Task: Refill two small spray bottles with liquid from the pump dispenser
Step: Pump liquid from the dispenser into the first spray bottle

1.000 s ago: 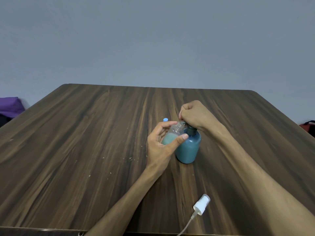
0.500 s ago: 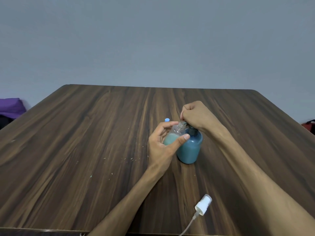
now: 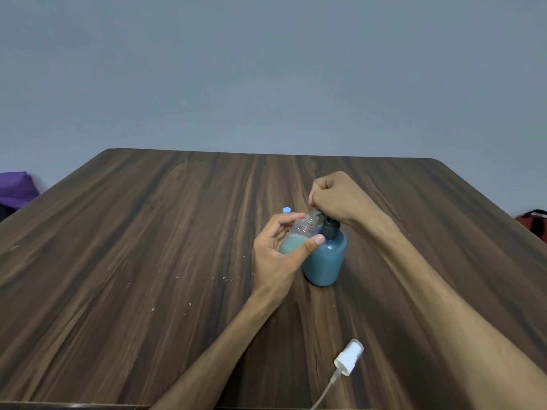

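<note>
A round blue pump dispenser (image 3: pixel 325 258) stands on the dark wooden table (image 3: pixel 148 247). My right hand (image 3: pixel 337 196) curls over its pump head from above. My left hand (image 3: pixel 281 255) grips a small clear spray bottle (image 3: pixel 299 235), tilted with its threaded open neck under the pump spout. Pale green liquid fills the bottle's lower part. The bottle's white spray cap with its dip tube (image 3: pixel 347 358) lies near the table's front edge. A small blue-capped object (image 3: pixel 286 210) peeks out behind my left fingers; most of it is hidden.
Small crumbs are scattered on the table left of my left hand. A purple bag (image 3: pixel 16 189) sits off the table's left edge, and a red object (image 3: pixel 532 221) off its right edge. A grey wall lies behind.
My right hand has risen slightly over the pump head. The small bottle stays held under the spout.
</note>
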